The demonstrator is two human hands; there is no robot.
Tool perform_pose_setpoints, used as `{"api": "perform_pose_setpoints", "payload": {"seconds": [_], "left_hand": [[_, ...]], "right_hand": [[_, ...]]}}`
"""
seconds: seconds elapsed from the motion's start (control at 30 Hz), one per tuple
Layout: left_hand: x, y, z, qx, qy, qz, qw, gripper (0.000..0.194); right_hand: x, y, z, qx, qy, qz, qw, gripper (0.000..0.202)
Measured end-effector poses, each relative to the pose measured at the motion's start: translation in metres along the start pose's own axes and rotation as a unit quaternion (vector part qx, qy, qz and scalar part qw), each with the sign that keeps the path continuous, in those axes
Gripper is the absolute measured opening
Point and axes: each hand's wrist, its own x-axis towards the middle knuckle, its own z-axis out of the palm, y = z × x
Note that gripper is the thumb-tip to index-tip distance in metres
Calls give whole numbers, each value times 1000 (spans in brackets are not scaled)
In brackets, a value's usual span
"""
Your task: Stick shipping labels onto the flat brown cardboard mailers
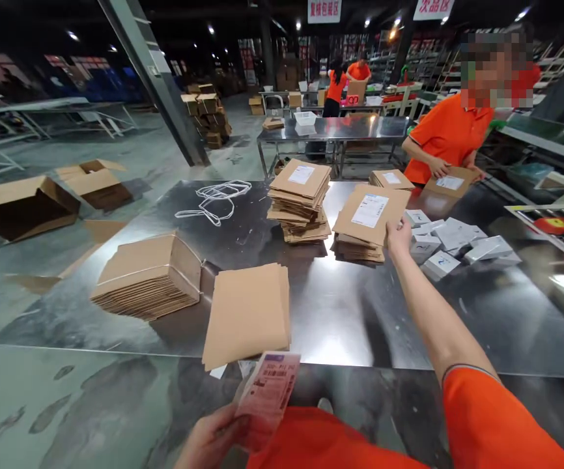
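Observation:
My left hand [218, 433] is low in the view, its fingers closed on a printed label sheet [271, 394]. At the end of my stretched-out arm, my right hand [399, 240] grips the right edge of a labelled cardboard mailer [370, 215], which lies over a short pile of mailers. Left of that pile stands a taller stack of labelled mailers [301, 195]. Plain mailers [247, 312] lie near the table's front edge, just beyond the label sheet. A tied bundle of cardboard [148, 277] sits to their left.
The metal table [335, 312] carries white boxes [441, 264] at right and loose white strapping [216, 198] at back left. Across it, a person in orange [451, 137] holds a labelled mailer [451, 182]. Open cartons [23, 205] stand on the floor at left.

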Motion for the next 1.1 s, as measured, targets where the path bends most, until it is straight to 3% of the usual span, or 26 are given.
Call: {"api": "perform_pose_setpoints", "payload": {"seconds": [0.07, 0.1, 0.17, 0.2, 0.27, 0.33, 0.4, 0.43, 0.53, 0.57, 0.63, 0.73, 0.87, 0.97, 1.1], "left_hand": [[-2, 4, 7, 7, 51, -19, 998, 51], [-3, 8, 10, 14, 81, -20, 996, 49], [-4, 19, 17, 21, 129, -20, 991, 46], [-5, 24, 20, 20, 145, -21, 989, 45], [-6, 33, 28, 16, 163, -26, 986, 44], [-8, 39, 34, 1, 176, -32, 984, 42], [-13, 43, 36, -54, 156, -26, 986, 39], [-14, 45, 36, -97, 141, -15, 985, 41], [-12, 55, 32, -212, 143, 36, 966, 71], [-8, 59, 31, -231, 163, 48, 958, 70], [3, 65, 29, -252, 207, 55, 944, 48], [19, 67, 33, -281, 253, 32, 925, 35], [31, 53, 41, -278, 318, 9, 906, 44], [37, 35, 44, -289, 336, 0, 896, 46], [41, 7, 45, -389, 205, -69, 895, 42]], "right_hand": [[7, -14, 14, -95, -18, -4, 995, 74], [-4, -22, 22, -115, -37, -30, 992, 76], [-54, -35, 35, -87, -140, -117, 979, 73], [-90, -41, 40, -43, -249, -170, 952, 66], [-166, -50, 45, 6, -482, -214, 850, 57], [-230, -58, 42, 17, -634, -189, 750, 47], [-270, -64, 35, 13, -715, -147, 683, 38], [-281, -67, 31, 11, -733, -132, 668, 36], [-295, -71, 26, 26, -737, -120, 665, 37], [-298, -73, 25, 32, -737, -118, 664, 38], [-304, -78, 23, 27, -738, -123, 663, 38], [-312, -86, 16, -36, -705, -207, 677, 34], [-310, -93, 15, -123, -666, -343, 651, 34], [-291, -98, 37, -131, -655, -377, 642, 33], [-254, -107, 100, -131, -602, -353, 704, 22]]}}
